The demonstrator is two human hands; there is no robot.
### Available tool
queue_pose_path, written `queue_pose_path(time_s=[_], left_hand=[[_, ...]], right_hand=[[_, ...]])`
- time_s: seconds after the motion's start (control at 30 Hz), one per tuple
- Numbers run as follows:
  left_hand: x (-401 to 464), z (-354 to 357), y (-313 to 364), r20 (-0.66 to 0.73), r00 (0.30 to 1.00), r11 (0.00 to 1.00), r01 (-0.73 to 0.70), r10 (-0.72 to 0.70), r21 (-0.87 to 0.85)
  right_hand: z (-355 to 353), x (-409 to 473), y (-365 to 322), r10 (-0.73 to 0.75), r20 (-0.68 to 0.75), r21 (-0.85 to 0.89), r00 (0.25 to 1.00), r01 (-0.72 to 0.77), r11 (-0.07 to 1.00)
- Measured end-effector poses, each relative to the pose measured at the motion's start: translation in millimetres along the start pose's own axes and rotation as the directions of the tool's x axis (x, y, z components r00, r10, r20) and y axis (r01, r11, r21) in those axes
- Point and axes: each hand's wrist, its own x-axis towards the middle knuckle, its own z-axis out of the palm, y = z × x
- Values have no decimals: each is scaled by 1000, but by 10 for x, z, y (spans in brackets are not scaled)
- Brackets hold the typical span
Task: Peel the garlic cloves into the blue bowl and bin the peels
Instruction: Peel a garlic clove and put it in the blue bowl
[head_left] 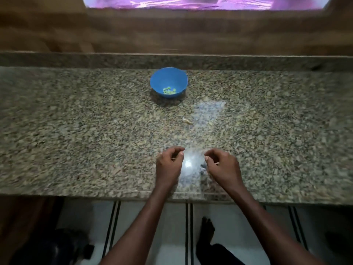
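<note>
While both your hands hang over the near edge of the granite counter [76, 131], close to its middle, neither one shows a clear hold on anything. Your left hand [169, 163] has its fingers curled inward, the thumb tip close against the forefinger, and your right hand [222, 165] mirrors it just across a small gap where a bright glare sits on the stone. Whether either pinch has a scrap of peel in it you cannot tell from this view; the picture is blurred there. Your blue bowl [169, 82] stands upright well apart from the hands, toward the far edge of the counter and a little left of its middle, close to the raised stone lip at the back. Inside it, at the bottom on the near side, lies a small heap of pale greenish garlic cloves [169, 90]. Between the bowl and your hands, nearer the counter's middle, one pale piece [187, 121] lies loose on the stone; it could be a clove or a peel. Below the near edge you see a tiled floor [152, 226] and your bare foot [207, 229].
</note>
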Motion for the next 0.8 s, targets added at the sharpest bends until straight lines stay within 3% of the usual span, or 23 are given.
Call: queue_pose_path(time_s=[0.17,0.37,0.47,0.63,0.8], left_hand=[[478,387,43,-4,993,950,-108,115,293],[832,536,-180,75,985,689,-161,153,706],[832,561,-265,84,978,626,-186,189,758],[854,555,-229,76,981,635,-174,179,753],[856,542,-201,72,985,631,-157,159,759]], right_hand=[[-155,424,317,5,27,-61,1000,-3,998],[-84,1048,303,-21,8,-123,1000,21,992],[-7,1391,234,-30,-22,-149,999,27,988],[39,1736,128,-8,13,-243,1000,11,970],[51,2056,-127,-92,63,-89,994,98,991]])
